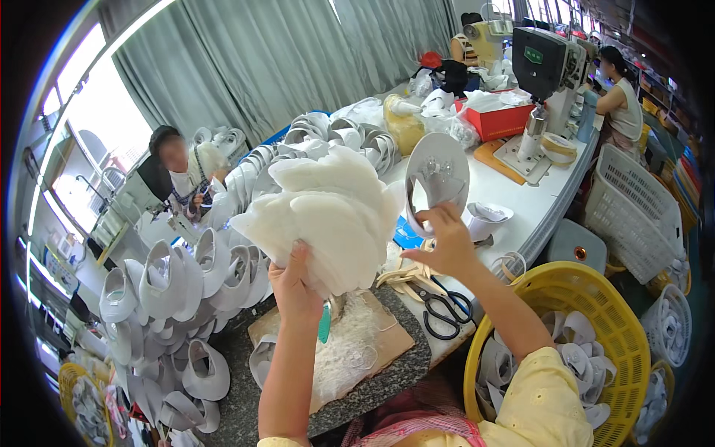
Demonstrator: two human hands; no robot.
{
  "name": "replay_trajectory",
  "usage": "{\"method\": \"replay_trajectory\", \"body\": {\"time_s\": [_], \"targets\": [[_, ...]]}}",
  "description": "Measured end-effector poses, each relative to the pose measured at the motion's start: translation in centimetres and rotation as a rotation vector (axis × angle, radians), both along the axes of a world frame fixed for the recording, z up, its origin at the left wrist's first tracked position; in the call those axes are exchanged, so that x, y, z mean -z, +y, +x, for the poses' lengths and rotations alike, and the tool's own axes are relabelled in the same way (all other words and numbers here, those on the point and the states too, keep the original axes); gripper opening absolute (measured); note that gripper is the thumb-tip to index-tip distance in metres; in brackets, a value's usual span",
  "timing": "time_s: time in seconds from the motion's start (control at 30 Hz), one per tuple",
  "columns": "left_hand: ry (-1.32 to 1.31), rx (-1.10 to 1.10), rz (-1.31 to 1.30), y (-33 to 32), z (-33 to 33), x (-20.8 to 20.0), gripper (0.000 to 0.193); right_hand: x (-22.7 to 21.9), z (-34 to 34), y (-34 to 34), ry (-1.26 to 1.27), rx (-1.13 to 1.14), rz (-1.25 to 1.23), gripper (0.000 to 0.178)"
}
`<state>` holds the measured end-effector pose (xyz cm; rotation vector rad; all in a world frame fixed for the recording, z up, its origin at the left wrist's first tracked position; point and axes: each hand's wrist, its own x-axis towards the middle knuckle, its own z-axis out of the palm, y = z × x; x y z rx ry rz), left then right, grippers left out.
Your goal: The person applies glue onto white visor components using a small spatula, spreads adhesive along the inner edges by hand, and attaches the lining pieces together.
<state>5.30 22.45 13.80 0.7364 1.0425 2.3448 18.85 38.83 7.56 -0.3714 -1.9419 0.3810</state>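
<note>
Raised over the bench, my left hand [296,290] pinches a fanned stack of thin white padding pieces [328,231] by its lower edge. To its right, my right hand [450,242] has its fingers at the lower edge of a white shoe upper [456,165] with an oval outline. The thumb of that hand stands out to the left, apart from the upper. Below the stack lies a board [395,339] covered in white scraps, with a green-handled tool [325,324] partly hidden behind my left wrist. Black-handled scissors [439,328] rest beside beige strips [410,281].
White uppers [165,287] are heaped at the left, and more [305,130] lie along the table's back. At the lower right stands a yellow basket [633,335] of white pieces. A red box [499,123] and a sewing machine [540,63] stand farther back. A person [179,167] sits across.
</note>
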Motion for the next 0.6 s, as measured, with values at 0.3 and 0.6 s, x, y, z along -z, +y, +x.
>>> {"method": "replay_trajectory", "body": {"time_s": [0.3, 0.6], "targets": [[0.036, -0.202, -0.064, -7.9, -5.2, -0.9, 0.030, 2.0, 0.3, 5.5, 0.047, -0.059, 0.057, 0.020], [-0.154, -0.159, 0.277, -16.0, -7.4, 2.2, 0.035, 6.1, -2.0, 10.4, -0.247, 0.172, 0.060, 0.014]]}}
